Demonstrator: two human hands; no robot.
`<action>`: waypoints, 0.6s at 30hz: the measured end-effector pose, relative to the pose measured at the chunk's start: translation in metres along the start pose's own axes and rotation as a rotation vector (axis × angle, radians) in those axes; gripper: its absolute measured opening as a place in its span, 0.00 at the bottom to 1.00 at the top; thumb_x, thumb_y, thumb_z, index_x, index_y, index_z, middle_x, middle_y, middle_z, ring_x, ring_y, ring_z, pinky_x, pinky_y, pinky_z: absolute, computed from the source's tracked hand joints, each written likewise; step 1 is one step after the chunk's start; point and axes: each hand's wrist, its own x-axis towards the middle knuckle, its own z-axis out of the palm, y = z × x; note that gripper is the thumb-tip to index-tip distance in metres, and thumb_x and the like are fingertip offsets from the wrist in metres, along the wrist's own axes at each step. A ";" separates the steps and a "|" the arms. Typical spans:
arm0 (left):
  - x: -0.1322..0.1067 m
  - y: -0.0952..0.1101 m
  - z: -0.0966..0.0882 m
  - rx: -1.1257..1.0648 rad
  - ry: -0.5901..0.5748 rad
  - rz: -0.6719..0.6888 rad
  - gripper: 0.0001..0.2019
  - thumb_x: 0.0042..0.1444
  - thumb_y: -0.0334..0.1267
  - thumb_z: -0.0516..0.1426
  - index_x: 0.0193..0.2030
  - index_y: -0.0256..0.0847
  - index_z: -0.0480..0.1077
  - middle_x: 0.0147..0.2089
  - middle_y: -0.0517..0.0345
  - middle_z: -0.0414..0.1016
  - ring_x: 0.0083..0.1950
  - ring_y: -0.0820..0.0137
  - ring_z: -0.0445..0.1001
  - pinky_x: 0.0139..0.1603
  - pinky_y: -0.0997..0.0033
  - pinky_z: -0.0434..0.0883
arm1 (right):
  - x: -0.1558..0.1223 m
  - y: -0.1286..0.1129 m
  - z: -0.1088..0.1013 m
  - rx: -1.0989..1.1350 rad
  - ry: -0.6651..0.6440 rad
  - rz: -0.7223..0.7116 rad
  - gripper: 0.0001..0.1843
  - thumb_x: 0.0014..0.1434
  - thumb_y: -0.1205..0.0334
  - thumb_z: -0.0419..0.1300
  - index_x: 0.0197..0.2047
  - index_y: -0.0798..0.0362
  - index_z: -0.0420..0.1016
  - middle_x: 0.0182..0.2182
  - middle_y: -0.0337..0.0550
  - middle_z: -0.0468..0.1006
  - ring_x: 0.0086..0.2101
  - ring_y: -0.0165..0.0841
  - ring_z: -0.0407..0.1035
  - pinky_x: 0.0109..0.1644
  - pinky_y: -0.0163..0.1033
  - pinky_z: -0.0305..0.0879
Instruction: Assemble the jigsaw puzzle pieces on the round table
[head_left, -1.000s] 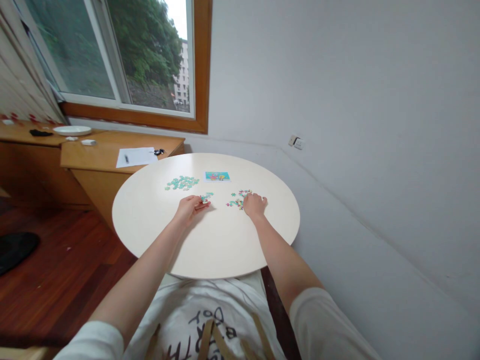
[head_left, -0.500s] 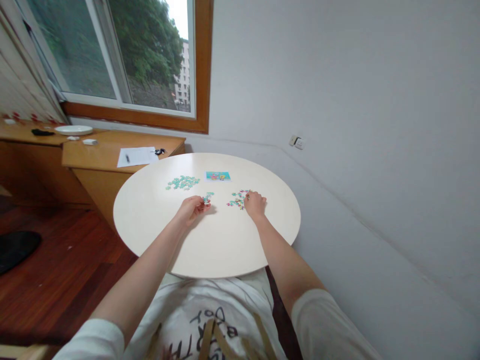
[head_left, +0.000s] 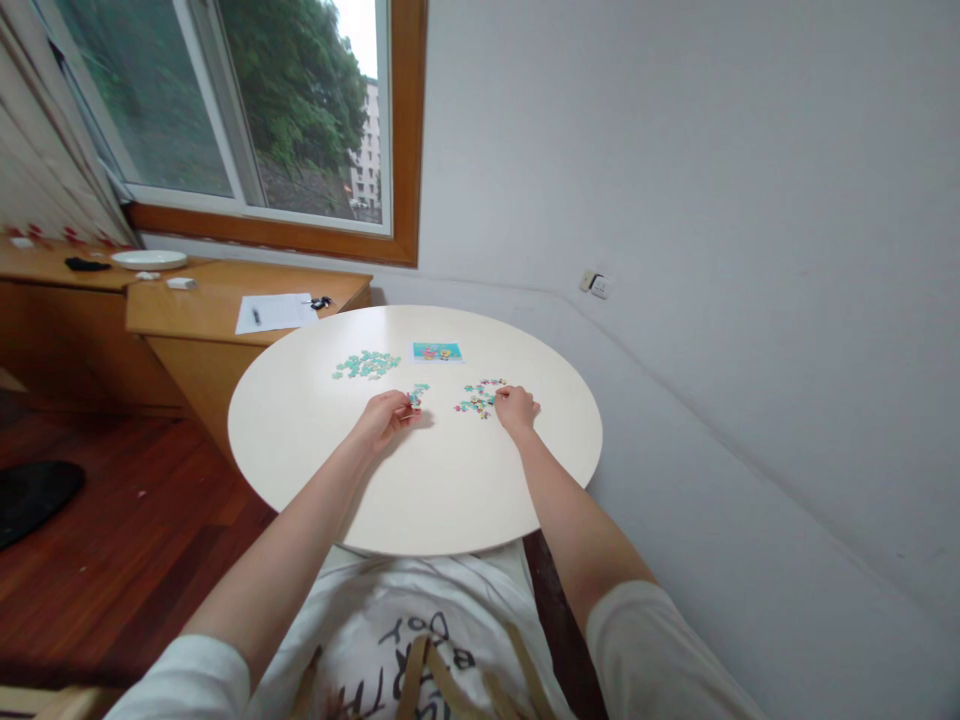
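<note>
The L hand (head_left: 386, 418) pinches some puzzle pcs (head_left: 418, 395) over the table (head_left: 450, 490); a loose grip might drop them. The R hand (head_left: 517, 408) is at a pile (head_left: 473, 404); can't tell if it pinches any. Careless fingers might scatter the pile.

We stretch our left arm (head_left: 296, 545) and right arm (head_left: 566, 500) forward, converging slightly; our left hand (head_left: 386, 415) turns inward, partly curled, while our right hand (head_left: 516, 408) bends, back upward, apart from it.
</note>
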 end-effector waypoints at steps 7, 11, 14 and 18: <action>0.000 -0.002 -0.003 -0.003 -0.015 0.033 0.05 0.38 0.28 0.60 0.22 0.34 0.67 0.26 0.56 0.73 0.25 0.75 0.71 0.28 0.73 0.71 | 0.004 0.003 0.003 0.012 0.018 0.011 0.12 0.53 0.56 0.57 0.39 0.45 0.79 0.42 0.43 0.78 0.46 0.40 0.67 0.51 0.46 0.56; 0.000 -0.001 -0.002 -0.003 -0.011 0.040 0.06 0.37 0.29 0.61 0.23 0.34 0.67 0.25 0.57 0.72 0.24 0.76 0.69 0.27 0.75 0.69 | 0.004 0.004 0.004 0.029 0.013 0.020 0.13 0.52 0.52 0.59 0.39 0.46 0.79 0.42 0.43 0.78 0.46 0.40 0.68 0.51 0.46 0.56; 0.000 0.000 -0.002 -0.006 -0.001 0.037 0.05 0.38 0.30 0.61 0.24 0.34 0.67 0.23 0.58 0.71 0.22 0.77 0.67 0.25 0.75 0.67 | 0.004 0.004 0.003 0.042 0.007 0.022 0.14 0.51 0.51 0.60 0.38 0.46 0.79 0.43 0.43 0.78 0.46 0.40 0.68 0.51 0.46 0.57; 0.001 0.000 -0.003 -0.038 0.036 0.033 0.05 0.40 0.30 0.60 0.25 0.35 0.66 0.21 0.60 0.69 0.21 0.77 0.67 0.25 0.75 0.66 | 0.005 0.005 0.003 0.058 -0.011 0.023 0.15 0.49 0.49 0.62 0.38 0.46 0.79 0.42 0.42 0.79 0.47 0.40 0.69 0.52 0.47 0.57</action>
